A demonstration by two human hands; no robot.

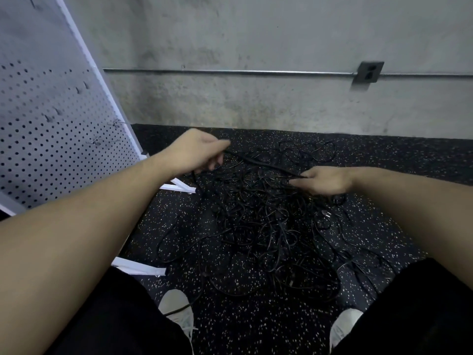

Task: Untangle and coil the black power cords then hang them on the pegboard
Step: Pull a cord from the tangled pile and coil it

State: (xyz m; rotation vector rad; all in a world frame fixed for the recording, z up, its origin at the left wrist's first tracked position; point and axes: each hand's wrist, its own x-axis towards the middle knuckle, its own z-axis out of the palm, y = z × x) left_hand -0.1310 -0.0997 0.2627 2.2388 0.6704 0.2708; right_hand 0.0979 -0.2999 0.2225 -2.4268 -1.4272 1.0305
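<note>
Head view, looking down over both forearms. Left hand (pixel 197 152), fingers curled, grips one end of a taut cord section (pixel 263 163); right hand (pixel 325 180) pinches the other end between thumb and fingertips. This raised section runs straight between the two hands, sloping down from left to right, above a tangled heap of black power cords (pixel 258 226) spread on the speckled rubber floor (pixel 256 326). Loose loops trail outward from the heap toward two pale shoes (pixel 176 310) at the bottom edge, one cord lying across the left shoe. Pegboard (pixel 58 139), white and perforated, leans tilted at the left on a white frame, bearing several hooks (pixel 96 141). Behind stands a concrete wall (pixel 256 34) carrying a horizontal metal conduit (pixel 230 72) and an outlet box (pixel 368 72).
</note>
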